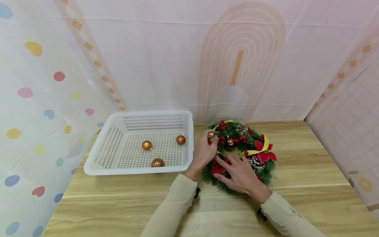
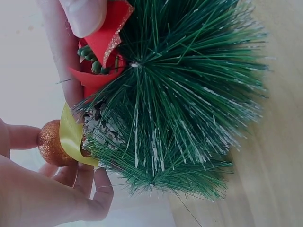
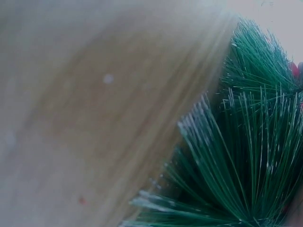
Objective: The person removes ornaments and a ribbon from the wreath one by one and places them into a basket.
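A green Christmas wreath [image 1: 267, 174] with red berries, pine cones, red flowers [image 1: 266, 152] and yellow ribbon [image 1: 265, 144] lies on the table. At its left side my left hand [image 1: 205, 149] pinches a copper glitter Christmas ball [image 2: 51, 142] between thumb and fingers, against the ribbon. My right hand [image 1: 241, 174] rests across the wreath's near left part, fingers spread. In the left wrist view its thumb [image 2: 85, 16] touches a red flower [image 2: 97, 78]. Another shiny copper ball [image 1: 230, 142] sits at the wreath's inner edge. The right wrist view shows mostly green needles [image 3: 251, 156].
A white perforated plastic basket [image 1: 136, 171] stands left of the wreath. Inside lie three copper balls [image 1: 146, 145], apart from one another. The wooden table [image 1: 308, 184] meets a patterned cloth backdrop [image 1: 165, 65] behind.
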Available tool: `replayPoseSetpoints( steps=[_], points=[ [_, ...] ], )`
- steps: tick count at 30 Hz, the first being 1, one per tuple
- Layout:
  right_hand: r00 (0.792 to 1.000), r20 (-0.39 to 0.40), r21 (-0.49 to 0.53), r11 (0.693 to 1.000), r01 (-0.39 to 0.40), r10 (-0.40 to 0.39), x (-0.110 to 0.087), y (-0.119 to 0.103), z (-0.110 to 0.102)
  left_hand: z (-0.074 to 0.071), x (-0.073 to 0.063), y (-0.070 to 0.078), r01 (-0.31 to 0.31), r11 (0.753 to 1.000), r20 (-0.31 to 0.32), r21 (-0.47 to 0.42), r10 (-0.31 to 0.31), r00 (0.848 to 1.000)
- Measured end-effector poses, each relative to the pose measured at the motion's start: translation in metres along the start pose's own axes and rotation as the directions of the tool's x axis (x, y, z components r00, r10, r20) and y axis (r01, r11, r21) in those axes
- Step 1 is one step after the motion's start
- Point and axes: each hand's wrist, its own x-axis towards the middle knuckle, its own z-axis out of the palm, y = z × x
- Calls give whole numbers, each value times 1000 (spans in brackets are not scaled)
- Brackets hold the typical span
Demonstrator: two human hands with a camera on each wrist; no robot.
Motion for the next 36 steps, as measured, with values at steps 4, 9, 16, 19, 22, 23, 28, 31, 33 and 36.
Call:
replayPoseSetpoints(
  steps=[4,9,16,19,22,23,28,31,33,36],
  points=[
    [1000,-5,4,1000,4,-4,0,1,1,-1,1,0,17,1000,13,-24,-17,1000],
    [1000,-26,3,1000,11,-11,-1,2,3,-2,4,2,19,1000,20,19,-19,1000],
    [999,-43,-3,1000,23,-24,-1,2,4,-1,7,5,-16,1000,38,15,16,999],
    [999,-47,-8,1000,25,-26,-1,1,3,-2,9,6,-23,1000,52,13,23,998],
    [998,-50,-10,1000,28,-29,-1,1,3,-2,11,5,-16,1000,75,20,14,997],
    [998,-50,-10,1000,29,-29,-1,2,4,-2,12,5,-8,1000,83,21,6,997],
    [999,-39,-12,1000,23,-23,-1,2,4,0,15,5,30,996,66,82,-35,997],
    [999,-28,-22,1000,16,-17,0,1,4,2,17,5,48,987,30,151,-53,998],
    [1000,-24,-29,999,15,-16,0,1,3,3,17,5,67,982,10,177,-70,997],
    [1000,-20,-32,999,15,-16,0,1,3,3,18,6,88,977,-13,195,-88,996]
  ],
)
